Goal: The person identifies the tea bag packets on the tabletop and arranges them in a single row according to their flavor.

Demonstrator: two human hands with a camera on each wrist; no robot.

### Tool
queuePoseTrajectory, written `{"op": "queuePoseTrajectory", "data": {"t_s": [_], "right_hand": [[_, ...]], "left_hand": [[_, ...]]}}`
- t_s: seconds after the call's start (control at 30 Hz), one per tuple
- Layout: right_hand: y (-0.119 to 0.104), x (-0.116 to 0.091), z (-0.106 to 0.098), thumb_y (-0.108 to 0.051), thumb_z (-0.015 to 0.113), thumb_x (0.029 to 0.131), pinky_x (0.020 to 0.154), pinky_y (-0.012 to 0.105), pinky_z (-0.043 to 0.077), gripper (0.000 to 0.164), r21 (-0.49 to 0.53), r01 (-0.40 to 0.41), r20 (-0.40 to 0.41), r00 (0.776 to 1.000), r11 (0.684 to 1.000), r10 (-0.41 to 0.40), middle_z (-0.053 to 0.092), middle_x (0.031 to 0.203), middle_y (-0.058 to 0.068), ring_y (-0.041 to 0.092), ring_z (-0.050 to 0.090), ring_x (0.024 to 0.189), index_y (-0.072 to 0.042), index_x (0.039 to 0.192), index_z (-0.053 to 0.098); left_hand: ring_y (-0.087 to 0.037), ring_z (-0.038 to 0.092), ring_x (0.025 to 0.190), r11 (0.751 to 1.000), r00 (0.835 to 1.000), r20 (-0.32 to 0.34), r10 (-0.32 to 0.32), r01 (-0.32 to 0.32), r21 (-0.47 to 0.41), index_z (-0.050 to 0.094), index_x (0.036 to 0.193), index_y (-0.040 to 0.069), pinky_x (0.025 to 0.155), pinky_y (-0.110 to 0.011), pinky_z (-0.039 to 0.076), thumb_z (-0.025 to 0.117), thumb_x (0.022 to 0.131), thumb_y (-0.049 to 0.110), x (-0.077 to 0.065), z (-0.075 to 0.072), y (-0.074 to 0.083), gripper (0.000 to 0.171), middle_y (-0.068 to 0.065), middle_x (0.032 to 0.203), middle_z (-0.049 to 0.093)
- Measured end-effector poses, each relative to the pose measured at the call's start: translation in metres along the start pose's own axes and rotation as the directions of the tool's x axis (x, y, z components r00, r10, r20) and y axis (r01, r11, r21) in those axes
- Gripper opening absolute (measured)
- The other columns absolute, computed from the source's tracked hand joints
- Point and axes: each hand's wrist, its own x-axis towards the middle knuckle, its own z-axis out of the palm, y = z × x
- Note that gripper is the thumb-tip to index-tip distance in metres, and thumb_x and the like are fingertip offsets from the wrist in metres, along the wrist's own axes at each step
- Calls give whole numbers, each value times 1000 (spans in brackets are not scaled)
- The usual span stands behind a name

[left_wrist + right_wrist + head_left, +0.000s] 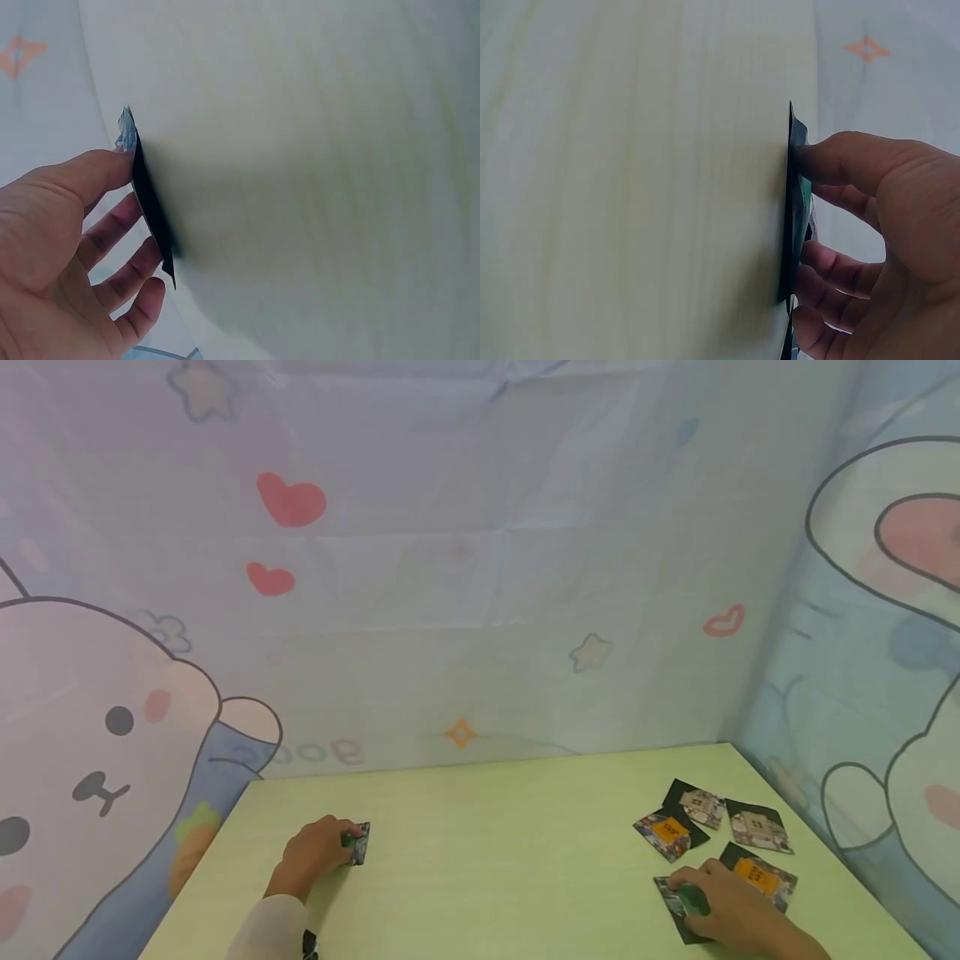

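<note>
At the left of the table, my left hand [318,852] grips a small dark packet [362,843] with a printed front and a bit of green. In the left wrist view that packet [150,199] appears nearly edge-on, between thumb and fingers. Over at the right, my right hand [731,902] pinches another dark packet [675,906] with a green patch, partly covered by the fingers. The right wrist view shows this packet [795,210] on edge, thumb at its upper part. Just beyond the right hand lies a packet with an orange label [757,875], partly hidden by that hand.
Farther back on the right, an orange-labelled packet [667,833] overlaps a beige-labelled packet [697,806]. Beside them lies another beige-labelled packet [759,827]. The pale yellow-green table [487,860] meets a printed cloth backdrop [480,610] at the rear; another cloth [847,693] hangs at the right.
</note>
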Motion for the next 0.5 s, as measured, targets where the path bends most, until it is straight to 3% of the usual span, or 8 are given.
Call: {"op": "queuePoseTrajectory", "data": {"t_s": [0.33,0.5], "right_hand": [[-15,13,7,-20,80,83,63,35,43,35,-35,-26,-26,999,999,25,54,98,6,20,46,72,-24,115,69],[-22,21,9,-20,81,83,64,38,45,36,-17,-7,-30,1000,1000,7,58,111,15,22,54,76,-23,116,68]], "left_hand": [[-44,64,106,1000,1000,5,-1,1,-8,74,119,21,82,-58,56,74,88,14,0,1,-4,32,-15,122,66],[-44,65,105,1000,1000,3,2,-2,-4,74,119,21,81,-57,56,74,87,14,0,1,-4,33,-16,123,66]]}}
